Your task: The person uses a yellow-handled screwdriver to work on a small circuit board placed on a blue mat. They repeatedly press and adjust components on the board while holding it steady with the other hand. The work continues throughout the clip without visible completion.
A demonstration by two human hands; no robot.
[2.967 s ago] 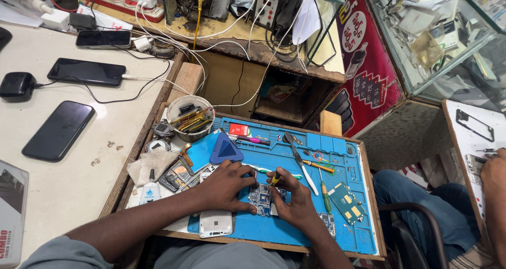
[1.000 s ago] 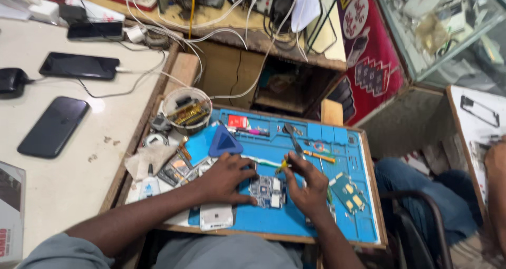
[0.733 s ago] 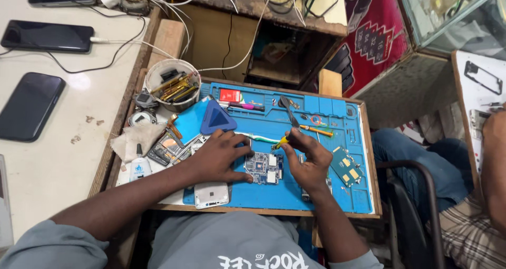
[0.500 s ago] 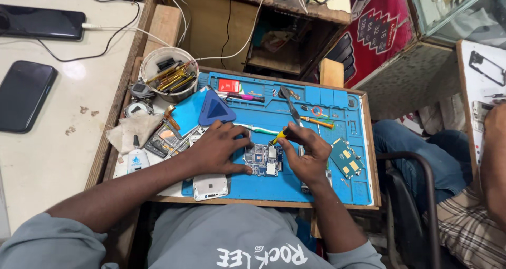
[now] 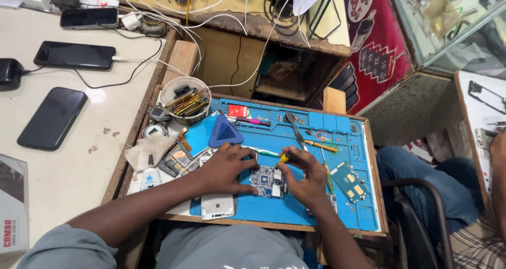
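On the blue silicone repair mat (image 5: 295,206), my left hand (image 5: 226,169) steadies a small blue circuit board (image 5: 266,180); my right hand's (image 5: 305,179) grip pinches a yellow-handled screwdriver (image 5: 283,158), seemingly loosening a screw, needing steady downward pressure.

My blue work mat (image 5: 316,206) on a wooden bench (image 5: 263,224).
On my mat: circuit board (image 5: 267,180), green board (image 5: 349,180), blue triangular pick (image 5: 225,132), tweezers (image 5: 295,129), white phone part (image 5: 217,206).

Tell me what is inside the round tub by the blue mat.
The round tub holds a jumble of yellow-handled tools and dark bits. What lies beneath them at the bottom is covered.
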